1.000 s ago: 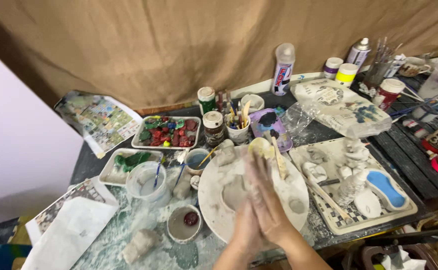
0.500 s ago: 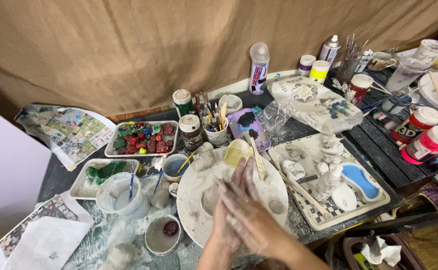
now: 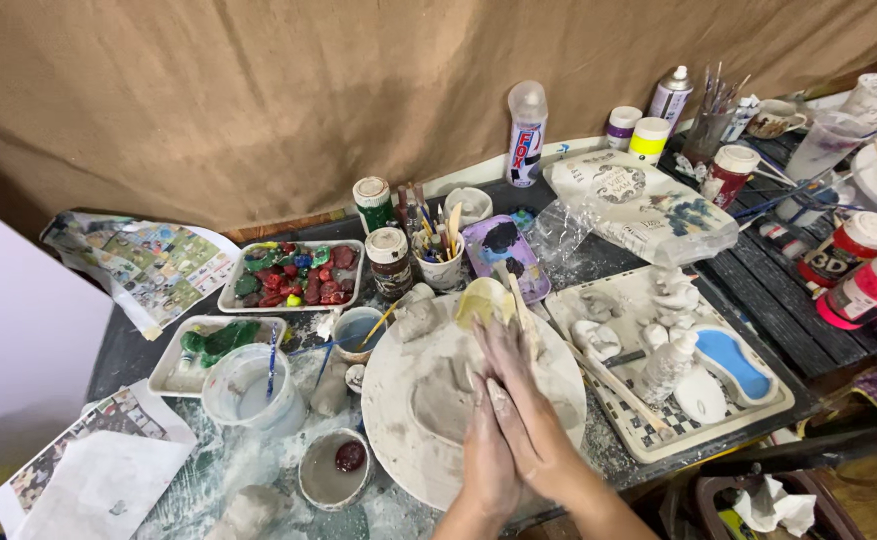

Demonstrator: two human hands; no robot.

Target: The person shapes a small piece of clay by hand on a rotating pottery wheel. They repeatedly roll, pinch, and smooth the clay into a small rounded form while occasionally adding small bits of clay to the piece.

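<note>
My left hand (image 3: 485, 450) and my right hand (image 3: 526, 395) are pressed flat together, palm to palm, both smeared with grey clay. They hover over the near right part of a round white clay-stained plate (image 3: 398, 440). Whatever lies between the palms is hidden. A flattened grey clay patch (image 3: 438, 400) sits on the plate just left of the hands. A pale yellow sponge (image 3: 482, 300) and a wooden stick (image 3: 518, 305) rest at the plate's far edge, beyond my fingertips.
A checkered tray (image 3: 648, 445) with white clay figures and a blue shape stands right of the plate. Left are a water tub (image 3: 243, 395), a small bowl (image 3: 333, 470), and trays of painted pieces (image 3: 293, 272). Brush cup (image 3: 444, 268), jars and bottles crowd the back.
My palms stay pressed together over the plate and have slid slightly against each other. The view has shifted, so the table's things sit a little differently in frame.
</note>
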